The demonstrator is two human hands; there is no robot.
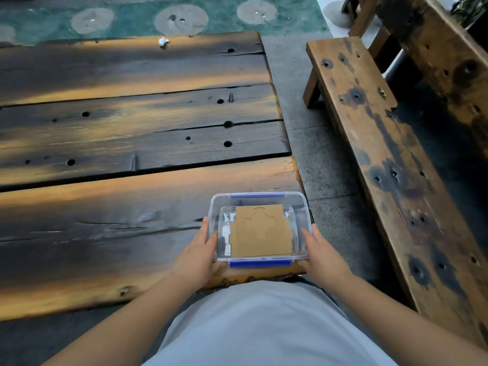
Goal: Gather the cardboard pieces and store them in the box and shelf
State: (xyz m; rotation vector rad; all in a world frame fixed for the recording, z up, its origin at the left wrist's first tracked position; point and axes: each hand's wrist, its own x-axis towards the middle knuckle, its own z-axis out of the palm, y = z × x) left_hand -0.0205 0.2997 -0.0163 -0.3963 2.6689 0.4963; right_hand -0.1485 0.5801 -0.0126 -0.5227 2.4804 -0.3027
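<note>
A clear plastic box (pixel 301 207) with blue latches sits at the near right corner of the dark wooden table (pixel 132 202). Brown cardboard pieces (pixel 260 233) lie flat inside it, the top one showing cut outlines. No lid is visible on the box. My left hand (pixel 199 256) grips the box's left side, fingers against its wall. My right hand (pixel 323 256) holds the right side the same way. No shelf is in view.
A small crumpled white scrap (pixel 163 42) lies at the table's far edge. A long wooden bench (pixel 383 143) runs along the right, across a strip of grey paving. Green patterned ground lies beyond the table.
</note>
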